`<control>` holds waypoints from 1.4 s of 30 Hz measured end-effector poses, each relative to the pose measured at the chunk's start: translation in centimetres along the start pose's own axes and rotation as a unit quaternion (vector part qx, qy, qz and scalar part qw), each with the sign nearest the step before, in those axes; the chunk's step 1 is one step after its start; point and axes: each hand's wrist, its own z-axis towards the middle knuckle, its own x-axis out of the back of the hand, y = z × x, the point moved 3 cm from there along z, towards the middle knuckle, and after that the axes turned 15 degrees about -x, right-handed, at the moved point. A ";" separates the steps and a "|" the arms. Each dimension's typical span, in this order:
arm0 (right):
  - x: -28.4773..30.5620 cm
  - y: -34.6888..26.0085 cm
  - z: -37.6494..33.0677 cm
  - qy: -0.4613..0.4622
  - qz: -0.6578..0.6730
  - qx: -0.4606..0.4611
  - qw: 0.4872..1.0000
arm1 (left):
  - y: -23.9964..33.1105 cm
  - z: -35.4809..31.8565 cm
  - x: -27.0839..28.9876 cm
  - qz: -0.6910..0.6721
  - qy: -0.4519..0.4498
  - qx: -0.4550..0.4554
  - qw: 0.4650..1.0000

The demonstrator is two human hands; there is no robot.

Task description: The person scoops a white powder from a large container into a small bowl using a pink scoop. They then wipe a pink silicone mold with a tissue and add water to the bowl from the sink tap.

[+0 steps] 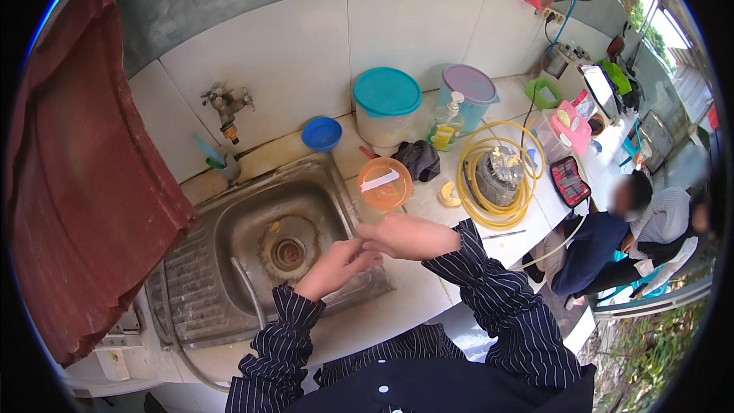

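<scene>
My two hands meet above the right edge of the steel sink (pixel 222 222). My left hand (pixel 332 266) has its fingers stretched toward the right one, with nothing visible in them. The fingers of my right hand (pixel 409 235) are curled against the left fingertips; whatever lies between them, if anything, is hidden. Just beyond the hands stands an orange round container (pixel 384 193) with a white strip on top. A grey flexible hose (pixel 251 291) curves over the sink's front rim.
A brass tap (pixel 228 111) juts from the tiled wall. Behind the hands are a blue bowl (pixel 322 134), teal-lidded bucket (pixel 388 93), soap pump bottle (pixel 445 126) and coiled yellow hose (pixel 472 195). A red-brown sheet (pixel 84 183) hangs left. Two people (pixel 612 237) sit at the right.
</scene>
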 end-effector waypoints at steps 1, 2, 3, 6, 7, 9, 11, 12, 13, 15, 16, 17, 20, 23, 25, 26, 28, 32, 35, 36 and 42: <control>0.2 0.1 0.2 -0.008 0.034 -0.009 0.999 | -0.1 -0.1 0.1 -0.014 0.030 0.002 0.999; 0.0 0.6 0.3 0.032 0.090 0.031 0.995 | -0.1 -0.2 0.0 -0.028 0.058 0.004 0.998; -0.6 1.7 0.8 0.071 0.141 0.069 0.985 | -0.3 -0.2 0.0 -0.046 0.087 0.002 0.995; 1.4 5.5 1.0 0.206 0.257 -0.058 0.942 | -0.4 -0.1 0.7 -0.007 0.084 0.065 0.994; 1.9 9.5 1.5 0.332 0.230 -0.106 0.909 | -0.8 -0.1 0.7 -0.023 0.127 0.044 0.991; 1.0 18.9 2.8 0.400 0.151 -0.322 0.845 | -2.2 -0.5 0.7 -0.054 0.214 0.003 0.975; -0.8 26.0 4.1 0.351 0.002 -0.442 0.825 | -2.6 -0.2 1.0 -0.140 0.272 -0.010 0.952; -1.6 27.3 4.8 0.355 -0.051 -0.452 0.817 | -2.9 -0.2 1.4 -0.183 0.301 -0.017 0.936; -2.6 28.1 5.4 0.357 -0.102 -0.458 0.807 | -2.9 -0.4 1.7 -0.227 0.311 -0.007 0.923; -3.3 28.2 5.9 0.358 -0.153 -0.429 0.815 | -2.8 -0.4 2.3 -0.274 0.339 -0.019 0.900; -3.2 28.8 5.8 0.353 -0.105 -0.429 0.825 | -2.8 -0.2 2.5 -0.298 0.350 -0.026 0.887; -2.7 28.9 5.9 0.346 -0.055 -0.426 0.834 | -2.9 -0.2 2.7 -0.327 0.359 -0.024 0.874; -0.8 27.9 5.3 0.391 0.139 -0.347 0.841 | -2.4 -0.4 3.2 -0.327 0.367 -0.045 0.870; 0.4 26.9 4.5 0.436 0.250 -0.251 0.827 | -2.3 -0.2 3.6 -0.336 0.374 -0.052 0.863; 1.2 26.6 4.1 0.469 0.268 -0.231 0.809 | -2.3 0.0 3.5 -0.345 0.375 -0.050 0.859; 1.5 26.7 3.9 0.484 0.278 -0.221 0.800 | -2.2 0.1 3.4 -0.350 0.376 -0.048 0.857; 2.0 26.7 4.3 0.495 0.266 -0.224 0.796 | -2.2 0.0 3.5 -0.342 0.374 -0.052 0.860; 2.9 27.9 4.9 0.473 0.291 -0.258 0.791 | -2.3 0.2 3.3 -0.355 0.380 -0.052 0.853; 3.8 28.5 5.5 0.399 0.347 -0.249 0.811 | -2.6 0.0 3.3 -0.349 0.375 -0.049 0.857; 4.1 27.7 5.6 0.365 0.367 -0.240 0.821 | -2.7 -0.3 3.4 -0.352 0.378 -0.051 0.855; 5.0 22.8 5.3 0.435 0.225 -0.188 0.851 | -2.2 -0.6 3.3 -0.381 0.400 -0.068 0.831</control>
